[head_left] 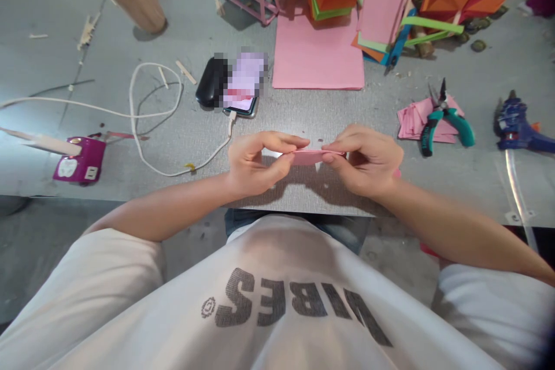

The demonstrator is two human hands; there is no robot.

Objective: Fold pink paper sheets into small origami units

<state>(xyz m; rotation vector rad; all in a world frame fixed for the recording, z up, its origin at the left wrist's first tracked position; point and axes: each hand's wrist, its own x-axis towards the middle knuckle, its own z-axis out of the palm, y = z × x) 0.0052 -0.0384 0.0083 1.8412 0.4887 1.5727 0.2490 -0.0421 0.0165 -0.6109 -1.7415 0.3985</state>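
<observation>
Worked at gray desk (39, 63). Had pink sheets (318, 60) lying flat at 12 o'clock of grip. Set left hand (255, 159) at 9 o'clock and right hand (373, 156) at 3, both nearly closed, thumb against fingers. Had green-handled pliers (440, 108) between 2 and 3, on folded pink pieces (411, 120). Pinched folded pink paper (307, 157) near both ends, over desk's near part.
</observation>
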